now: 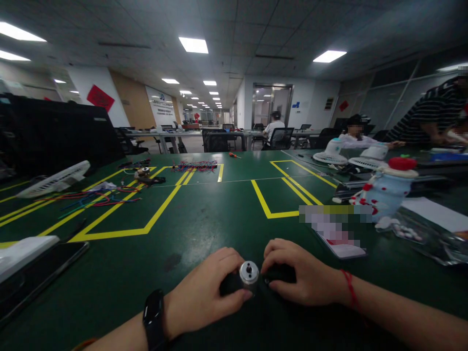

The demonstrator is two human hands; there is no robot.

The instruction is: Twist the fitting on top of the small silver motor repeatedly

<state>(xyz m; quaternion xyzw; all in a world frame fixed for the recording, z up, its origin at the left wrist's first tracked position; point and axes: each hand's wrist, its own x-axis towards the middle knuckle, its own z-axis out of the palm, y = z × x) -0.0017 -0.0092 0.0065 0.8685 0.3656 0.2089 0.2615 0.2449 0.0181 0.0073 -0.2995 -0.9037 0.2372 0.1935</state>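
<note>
Two hands meet over a small silver motor (249, 273) near the table's (204, 219) front edge. Far left of the motor lies a white fan grille (54, 179), with loose coloured wires (91, 197) beside it. The left hand (206, 292), a black wristband (153, 319) behind it, curls closed around the motor's dark left side. The right hand (300, 278) grips a black part touching the motor's right side. Further right stands a blue-and-white figurine (383, 192).
</note>
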